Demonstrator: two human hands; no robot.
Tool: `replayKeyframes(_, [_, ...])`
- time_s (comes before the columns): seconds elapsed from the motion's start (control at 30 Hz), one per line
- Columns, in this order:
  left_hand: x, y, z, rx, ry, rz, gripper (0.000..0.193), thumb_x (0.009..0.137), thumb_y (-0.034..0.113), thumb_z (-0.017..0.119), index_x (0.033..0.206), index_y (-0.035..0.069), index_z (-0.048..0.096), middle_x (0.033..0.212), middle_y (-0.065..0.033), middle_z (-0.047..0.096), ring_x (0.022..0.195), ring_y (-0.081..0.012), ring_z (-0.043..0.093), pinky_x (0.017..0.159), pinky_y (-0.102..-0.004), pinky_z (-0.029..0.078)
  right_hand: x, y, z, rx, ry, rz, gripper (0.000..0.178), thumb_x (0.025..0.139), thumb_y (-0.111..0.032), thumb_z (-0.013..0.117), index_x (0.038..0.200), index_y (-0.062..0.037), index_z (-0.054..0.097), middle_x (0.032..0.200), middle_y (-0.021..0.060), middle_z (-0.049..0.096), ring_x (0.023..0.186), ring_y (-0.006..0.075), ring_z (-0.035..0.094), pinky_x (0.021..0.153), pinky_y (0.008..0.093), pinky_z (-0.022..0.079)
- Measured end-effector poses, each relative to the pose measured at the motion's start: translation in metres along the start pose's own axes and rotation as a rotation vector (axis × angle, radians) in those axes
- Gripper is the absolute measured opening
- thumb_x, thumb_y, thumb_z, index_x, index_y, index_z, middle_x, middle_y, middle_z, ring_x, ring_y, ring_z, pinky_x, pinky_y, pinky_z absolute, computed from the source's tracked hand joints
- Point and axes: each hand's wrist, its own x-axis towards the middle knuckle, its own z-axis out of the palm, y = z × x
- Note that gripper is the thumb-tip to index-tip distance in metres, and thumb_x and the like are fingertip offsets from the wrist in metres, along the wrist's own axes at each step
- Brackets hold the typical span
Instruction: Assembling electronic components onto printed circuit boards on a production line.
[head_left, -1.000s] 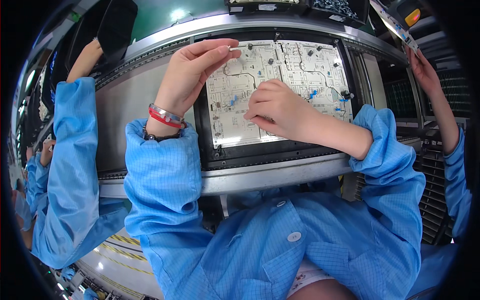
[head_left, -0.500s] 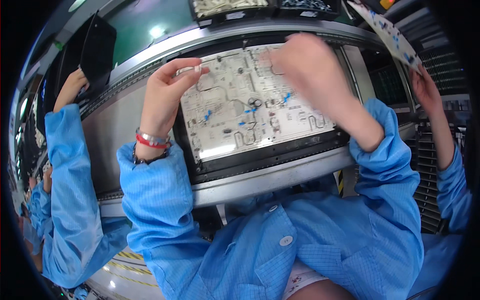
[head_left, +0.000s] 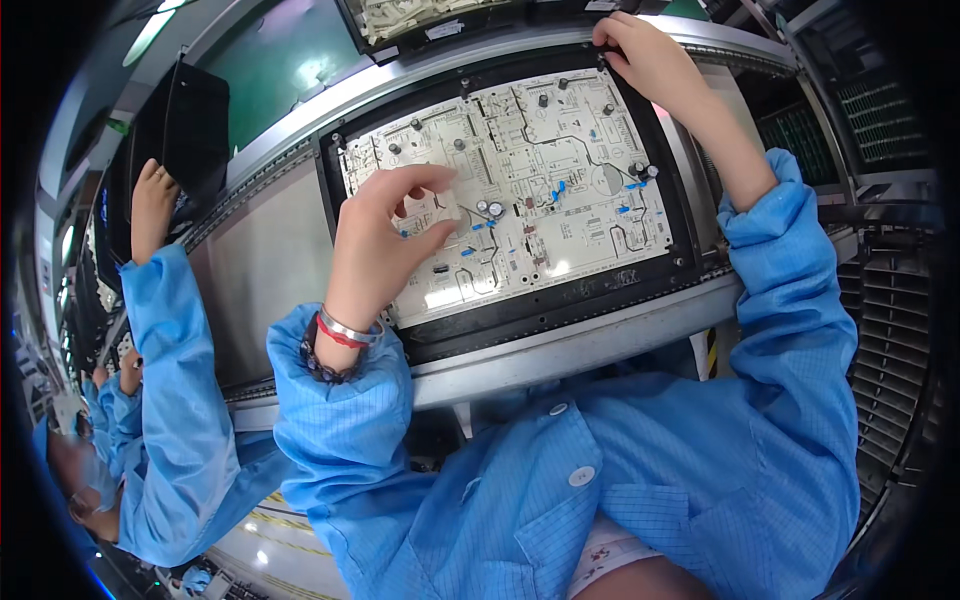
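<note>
A white circuit board [head_left: 560, 240] with small capacitors, blue parts and black wire lines lies in a black frame [head_left: 520, 318]. Over the board's left half hovers my left hand [head_left: 375, 235], its thumb and forefinger parted in a C shape. Nothing shows between those fingertips; the other fingers are curled and partly hidden. My right hand [head_left: 655, 65] reaches to the frame's far right corner. Its thumb and forefinger close around a small black peg [head_left: 603, 60] there, partly covered by the fingers. Similar pegs stand along the frame's far edge.
The frame sits on a conveyor with metal rails [head_left: 560, 345]. Beyond the far rail is a black bin [head_left: 440, 25] of pale parts. At left, a co-worker's hand [head_left: 152, 205] touches a black panel [head_left: 190, 120]. Dark slatted racks [head_left: 885, 370] stand at right.
My right hand has moved from above the board to the frame's far right corner. My left thumb and forefinger, earlier pinching something small and white, have parted and moved lower over the board.
</note>
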Motion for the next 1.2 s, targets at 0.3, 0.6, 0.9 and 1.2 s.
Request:
replayKeyframes(0.3, [0.033,0.008,0.019,0.163,-0.110,0.137,0.041,0.063,0.001,0.071,0.102,0.009,0.061,0.088,-0.0057,0.063,0.086,-0.0256,0.056,0.074,-0.0348,0.047,0.005,-0.036,-0.010,-0.477,-0.370,0.422,0.008,0.080,-0.008,0.052,0.077,-0.0012,0.055,0.081,0.0137,0.053,0.080,0.0317,0.056,0.071,0.0389,0.048])
replayKeyframes(0.6, [0.038,0.016,0.024,0.248,-0.146,0.133,0.035,0.065,0.000,0.070,0.098,0.007,0.062,0.086,-0.0072,0.063,0.086,-0.0269,0.057,0.077,-0.0345,0.047,0.005,-0.031,-0.007,-0.631,-0.434,0.367,0.006,0.075,-0.007,0.053,0.075,-0.0038,0.058,0.081,0.0122,0.056,0.082,0.0282,0.059,0.071,0.0363,0.049])
replayKeyframes(0.9, [0.031,0.005,0.021,-0.284,0.011,-0.183,0.012,0.087,0.005,0.057,0.094,-0.004,0.060,0.087,-0.0076,0.066,0.076,-0.0121,0.063,0.068,-0.0234,0.050,0.017,-0.029,-0.014,-0.813,-0.588,-0.044,0.017,0.061,-0.016,0.069,0.066,-0.0005,0.065,0.069,0.0165,0.063,0.069,0.0312,0.064,0.063,0.0387,0.052])
replayKeyframes(1.2, [0.024,0.005,0.017,-0.452,0.032,-0.419,0.015,0.084,-0.001,0.057,0.098,-0.005,0.060,0.103,-0.0084,0.061,0.079,-0.0129,0.064,0.068,-0.0211,0.051,0.027,-0.022,-0.043,-0.045,-0.450,0.607,0.016,0.063,-0.013,0.069,0.065,-0.0002,0.060,0.063,0.0152,0.062,0.059,0.0222,0.063,0.056,0.0322,0.049])
